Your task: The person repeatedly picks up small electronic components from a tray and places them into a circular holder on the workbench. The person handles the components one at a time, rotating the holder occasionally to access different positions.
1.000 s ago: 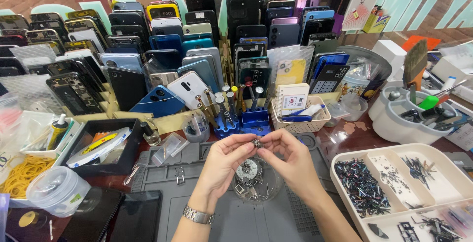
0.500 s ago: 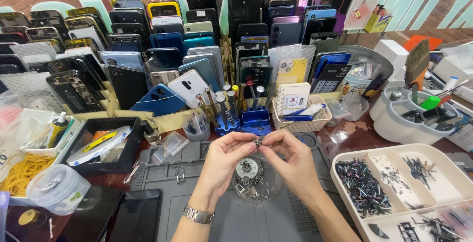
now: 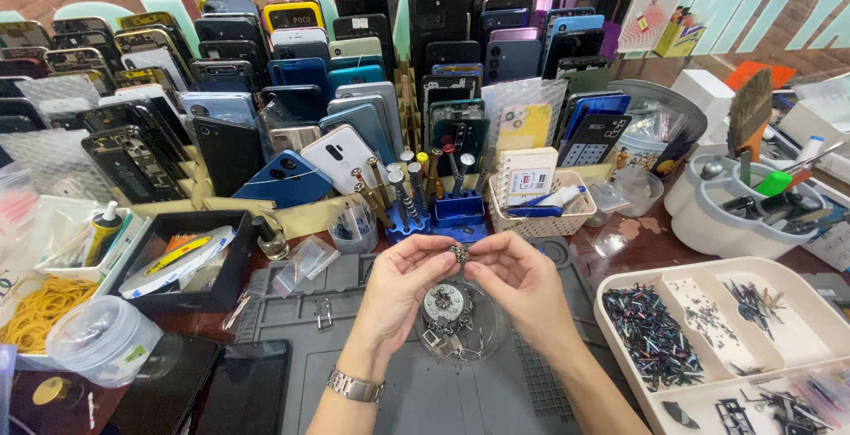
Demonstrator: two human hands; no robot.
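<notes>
- Two bare hands meet over a grey work mat [image 3: 292, 382], fingertips drawn together around one small metal part [image 3: 459, 254].
- Left hand [image 3: 403, 289]: fingers curled, thumb and forefinger pinched on the part's left side; a metal wristwatch [image 3: 354, 388] sits on the wrist.
- Right hand [image 3: 522, 284]: likewise curled, thumb and forefinger closed on the part's right side, so both hands clamp the same piece between them.
- Just below the fingertips, between the two palms, lies a clear round dish [image 3: 460, 324] holding a round metal component and loose small bits.
- Just beyond the fingertips stands a blue holder of screwdrivers [image 3: 425, 200], with a small white basket [image 3: 540, 209] beside it to the right.
- Right of the right hand, a cream divided tray [image 3: 797, 311] holds heaps of tiny screws and parts.
- Left of the left hand, well apart, a black box [image 3: 181, 262] holds tape rolls; nearer the person lies a dark phone [image 3: 243, 386].
- Far beyond the hands, rows of phones and back covers [image 3: 292, 90] stand upright.
</notes>
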